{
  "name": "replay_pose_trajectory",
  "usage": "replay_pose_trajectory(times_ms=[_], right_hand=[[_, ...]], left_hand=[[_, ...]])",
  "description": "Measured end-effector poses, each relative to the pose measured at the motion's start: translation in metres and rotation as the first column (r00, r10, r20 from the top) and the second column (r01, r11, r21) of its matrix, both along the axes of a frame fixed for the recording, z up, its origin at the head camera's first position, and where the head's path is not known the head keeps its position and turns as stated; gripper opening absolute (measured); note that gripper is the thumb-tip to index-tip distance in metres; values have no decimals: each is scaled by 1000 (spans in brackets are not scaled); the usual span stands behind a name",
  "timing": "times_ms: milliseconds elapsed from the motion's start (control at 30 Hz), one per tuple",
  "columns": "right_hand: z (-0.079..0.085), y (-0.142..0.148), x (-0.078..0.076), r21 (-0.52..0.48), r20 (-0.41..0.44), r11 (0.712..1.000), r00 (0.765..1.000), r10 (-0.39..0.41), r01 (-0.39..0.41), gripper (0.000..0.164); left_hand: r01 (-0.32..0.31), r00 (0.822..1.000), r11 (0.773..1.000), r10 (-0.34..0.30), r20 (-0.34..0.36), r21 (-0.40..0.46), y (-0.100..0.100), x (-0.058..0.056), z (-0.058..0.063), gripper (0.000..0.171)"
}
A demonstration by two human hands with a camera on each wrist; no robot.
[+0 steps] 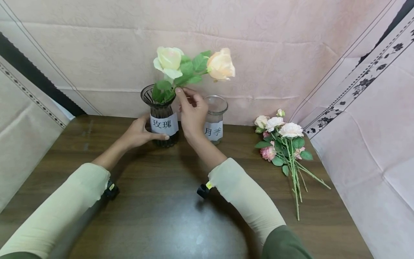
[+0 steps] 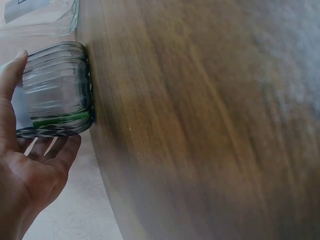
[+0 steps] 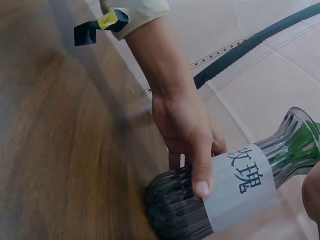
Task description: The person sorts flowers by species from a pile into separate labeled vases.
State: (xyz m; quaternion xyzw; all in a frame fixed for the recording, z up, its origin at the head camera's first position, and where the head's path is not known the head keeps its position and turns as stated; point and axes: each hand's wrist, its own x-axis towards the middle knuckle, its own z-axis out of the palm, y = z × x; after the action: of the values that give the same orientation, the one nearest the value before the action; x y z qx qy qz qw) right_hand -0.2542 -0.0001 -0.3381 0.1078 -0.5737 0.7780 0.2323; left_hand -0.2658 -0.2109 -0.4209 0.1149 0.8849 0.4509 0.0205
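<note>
A dark ribbed glass vase (image 1: 165, 141) with a white paper label stands near the table's back edge. My left hand (image 1: 139, 132) grips its lower part, thumb across the front and fingers behind. In the left wrist view, a green stem (image 2: 60, 119) shows through the glass near its base. A pale green-white rose (image 1: 169, 60) and a peach rose (image 1: 221, 64) rise from the vase mouth, the peach one leaning right. At the rim, my right hand (image 1: 195, 114) pinches the peach rose's stem between thumb and fingers. Some fingertips are hidden.
Right of the dark vase stands a clear glass vase (image 1: 216, 111), also labelled. A bunch of white and pink flowers (image 1: 291, 130) lies at the right of the brown table (image 1: 155, 201), stems toward the front. A pale cloth (image 1: 275, 72) hangs behind the table.
</note>
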Motion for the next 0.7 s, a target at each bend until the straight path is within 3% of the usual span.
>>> replay_pose_trajectory(times_ms=[100, 200, 433, 533, 700], right_hand=[[0, -1, 1, 45, 67, 999, 998, 9, -12, 26], [-3, -2, 1, 9, 89, 1000, 996, 17, -17, 25], [-4, -3, -1, -89, -38, 996, 999, 4, -7, 21], [-2, -3, -2, -36, -28, 999, 1000, 10, -11, 21], [-5, -1, 1, 41, 69, 998, 997, 37, -40, 17]], left_hand=[[4, 1000, 1000, -4, 4, -3, 1, 0, 0, 87], [4, 1000, 1000, -4, 11, -5, 1, -1, 0, 88], [-5, 1000, 1000, 5, 19, 0, 0, 0, -1, 89], [-2, 1000, 1000, 2, 15, 4, -1, 0, 0, 88], [1, 1000, 1000, -1, 10, 5, -1, 0, 0, 88]])
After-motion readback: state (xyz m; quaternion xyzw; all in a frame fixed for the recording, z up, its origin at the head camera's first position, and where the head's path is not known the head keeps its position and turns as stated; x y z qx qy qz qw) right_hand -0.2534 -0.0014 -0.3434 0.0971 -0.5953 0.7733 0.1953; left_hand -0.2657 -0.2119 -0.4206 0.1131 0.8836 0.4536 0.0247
